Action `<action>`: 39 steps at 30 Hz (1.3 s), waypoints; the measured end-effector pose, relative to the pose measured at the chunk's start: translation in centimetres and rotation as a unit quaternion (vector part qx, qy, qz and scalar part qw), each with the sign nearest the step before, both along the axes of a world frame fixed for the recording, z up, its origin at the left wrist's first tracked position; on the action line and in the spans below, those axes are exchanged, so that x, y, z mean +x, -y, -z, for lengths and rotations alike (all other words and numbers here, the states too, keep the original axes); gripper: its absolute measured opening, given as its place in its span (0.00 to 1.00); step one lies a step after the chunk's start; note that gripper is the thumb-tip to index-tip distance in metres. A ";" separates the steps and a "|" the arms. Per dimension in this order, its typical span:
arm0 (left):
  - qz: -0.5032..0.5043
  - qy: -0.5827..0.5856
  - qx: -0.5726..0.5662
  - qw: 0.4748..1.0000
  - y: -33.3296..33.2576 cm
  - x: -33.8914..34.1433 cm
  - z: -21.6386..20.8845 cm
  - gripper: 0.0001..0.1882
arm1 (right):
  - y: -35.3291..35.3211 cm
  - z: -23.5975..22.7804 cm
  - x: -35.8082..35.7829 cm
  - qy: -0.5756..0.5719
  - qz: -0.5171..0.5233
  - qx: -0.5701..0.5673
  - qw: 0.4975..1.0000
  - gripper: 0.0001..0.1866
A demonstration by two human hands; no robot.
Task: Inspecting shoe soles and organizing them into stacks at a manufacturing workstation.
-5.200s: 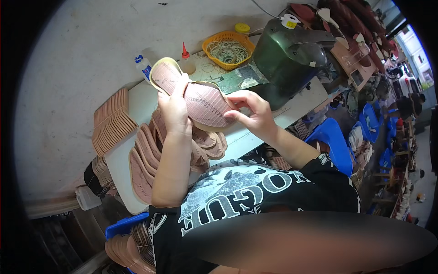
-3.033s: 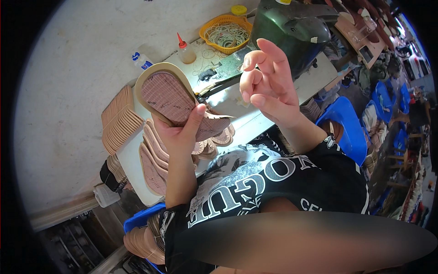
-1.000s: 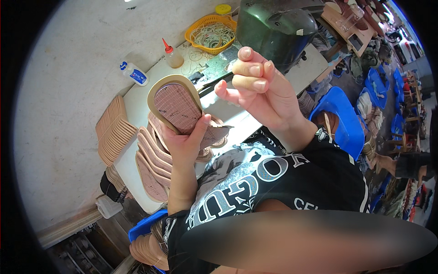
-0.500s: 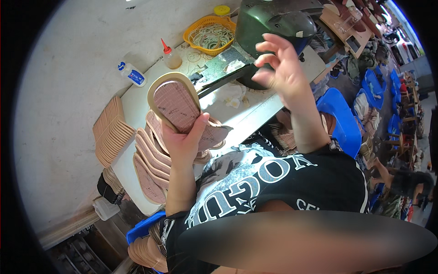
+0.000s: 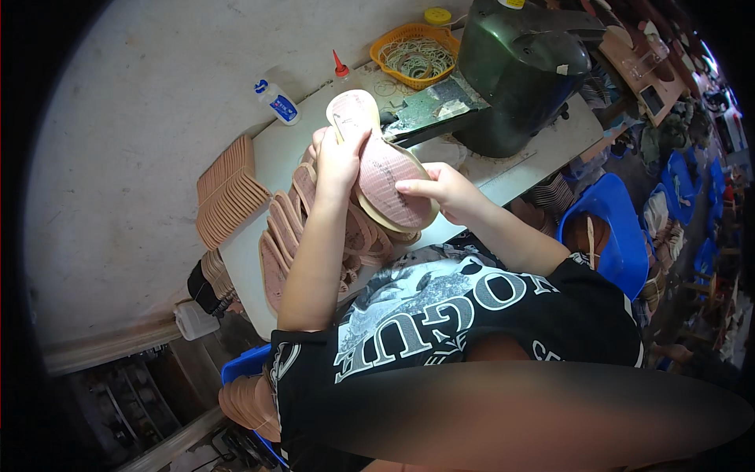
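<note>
A pinkish shoe insole (image 5: 391,185) with a pale edge is held up over the table in both hands. My left hand (image 5: 338,163) closes round its narrow middle, thumb on the upper face. At the wide end, my right hand (image 5: 447,191) pinches the rim with its thumb on top and its other fingers hidden beneath. Under and beside my left forearm lies a loose pile of similar insoles (image 5: 285,226), partly covered by the arm.
On the white table (image 5: 245,271) stand a neat insole stack (image 5: 232,191), a blue-labelled bottle (image 5: 277,102), a red-tipped bottle (image 5: 343,72) and a yellow basket (image 5: 415,55) of bands. A dark green machine (image 5: 511,79) rises beyond my right hand. Blue tubs (image 5: 621,228) sit at the right.
My right hand has come down from its raised, spread pose and taken hold of the insole's wide end. The insole has turned and tilted. The whole view has shifted.
</note>
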State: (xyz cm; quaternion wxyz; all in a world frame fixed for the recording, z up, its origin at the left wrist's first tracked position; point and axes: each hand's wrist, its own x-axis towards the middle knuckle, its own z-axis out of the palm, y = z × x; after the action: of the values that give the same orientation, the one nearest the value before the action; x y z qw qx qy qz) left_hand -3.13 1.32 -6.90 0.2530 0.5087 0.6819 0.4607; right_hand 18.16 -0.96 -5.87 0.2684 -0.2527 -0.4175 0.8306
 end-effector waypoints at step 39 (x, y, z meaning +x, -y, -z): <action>0.142 -0.239 0.059 0.959 -6.2 -4.9 -2.1 0.41 | 0.5 0.1 -5.5 -0.071 0.078 -0.162 0.981 0.17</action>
State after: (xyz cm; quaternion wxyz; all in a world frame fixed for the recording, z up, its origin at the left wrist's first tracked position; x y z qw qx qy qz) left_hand -8.01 7.49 -4.81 0.1148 0.7093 0.6152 0.3245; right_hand 12.66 -1.49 -6.00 0.3165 -0.2648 -0.2369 0.8795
